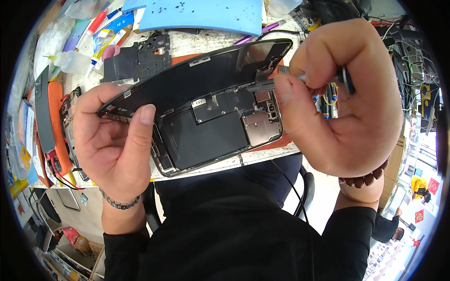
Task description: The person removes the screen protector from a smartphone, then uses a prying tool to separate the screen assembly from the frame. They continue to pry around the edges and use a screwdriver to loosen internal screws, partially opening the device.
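My left hand (117,145) grips the lower-left end of a black phone screen (187,86) between thumb and fingers, keeping it tilted up along its far long side. Below it lies the opened phone body (204,138), its black battery and metal-covered parts exposed. My right hand (356,107) is closed around a slim grey pointed tool (263,86), whose exact kind I cannot make out. The tool's tip is at the gap between screen and body, near the right end. An orange-brown mat (267,146) shows under the phone.
A blue pad (201,16) with dark flecks is at the back. Behind the phone sit a dark phone part (152,54) and a purple pen-like tool (262,32). Bottles, pens and an orange-and-black tool (55,126) crowd the left; cables (417,70) tangle at right.
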Demonstrator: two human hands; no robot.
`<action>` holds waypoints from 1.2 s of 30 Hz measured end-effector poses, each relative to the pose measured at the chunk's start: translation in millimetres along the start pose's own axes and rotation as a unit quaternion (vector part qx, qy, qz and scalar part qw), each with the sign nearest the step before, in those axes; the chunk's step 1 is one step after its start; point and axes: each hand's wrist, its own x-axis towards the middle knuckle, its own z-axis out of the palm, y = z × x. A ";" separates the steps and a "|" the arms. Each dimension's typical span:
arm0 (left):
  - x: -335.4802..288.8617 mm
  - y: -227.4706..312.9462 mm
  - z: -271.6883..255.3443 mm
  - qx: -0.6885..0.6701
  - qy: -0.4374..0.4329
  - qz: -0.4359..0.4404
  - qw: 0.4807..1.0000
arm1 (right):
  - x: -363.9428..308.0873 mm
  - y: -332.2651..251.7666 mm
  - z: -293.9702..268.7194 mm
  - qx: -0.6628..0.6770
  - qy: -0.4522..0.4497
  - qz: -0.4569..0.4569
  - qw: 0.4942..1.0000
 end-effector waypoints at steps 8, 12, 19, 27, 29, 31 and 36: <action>0.5 3.1 0.5 0.016 -0.003 -0.007 1.000 | -11.6 0.1 19.7 0.005 0.089 0.044 0.995; 0.2 3.3 1.3 0.014 0.002 -0.007 1.000 | -3.8 -3.2 14.1 -0.050 0.045 0.022 0.997; 3.0 0.0 -0.4 -0.004 -0.017 0.009 1.000 | 13.3 -10.7 6.4 -0.058 -0.024 0.023 0.998; 4.6 1.7 -1.4 -0.018 -0.038 0.012 0.999 | 23.2 -18.2 4.8 -0.060 -0.056 0.039 0.996; 5.4 0.6 -1.0 -0.023 -0.037 0.017 0.999 | 25.1 -19.7 4.5 -0.061 -0.062 0.044 0.995; 5.4 -0.7 -0.5 -0.030 -0.036 0.020 0.999 | 27.1 -21.3 3.6 -0.059 -0.065 0.052 0.995; 4.9 -3.3 -1.2 -0.041 -0.038 0.026 0.998 | 31.5 -25.5 2.9 -0.053 -0.074 0.070 0.993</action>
